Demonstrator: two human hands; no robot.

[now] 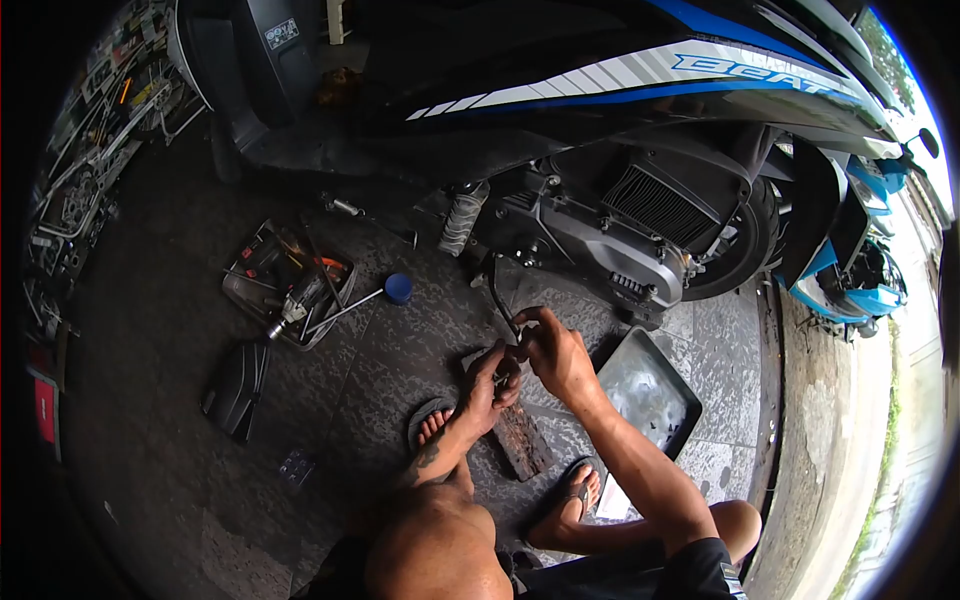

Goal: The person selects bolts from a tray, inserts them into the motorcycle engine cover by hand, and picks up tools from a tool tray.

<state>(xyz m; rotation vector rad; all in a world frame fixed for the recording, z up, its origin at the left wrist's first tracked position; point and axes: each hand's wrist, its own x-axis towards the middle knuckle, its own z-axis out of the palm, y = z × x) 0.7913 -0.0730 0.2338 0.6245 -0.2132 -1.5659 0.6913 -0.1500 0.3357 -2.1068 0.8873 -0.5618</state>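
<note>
Both of my hands meet in front of the scooter (640, 100), just below its engine (610, 240). My left hand (488, 385) is curled, palm partly up, with the thumb against the fingers. My right hand (556, 358) pinches close beside it, fingertips bent inward. Whatever small thing lies between the fingers is too dark and hidden to make out. A dark curved rod (498, 293) runs down from under the scooter to the right fingertips; whether they touch it I cannot tell. Beneath the hands a worn, brownish block (523, 445) lies on the floor.
At right is a metal tray (690, 408) with a wet-looking bottom. Leftward sit a tool tray (343, 318) with a power drill (300, 300), a blue round cap (398, 289) and a black plastic cover (238, 390). Metal parts (75, 205) crowd the far left. A blue scooter (850, 285) stands right.
</note>
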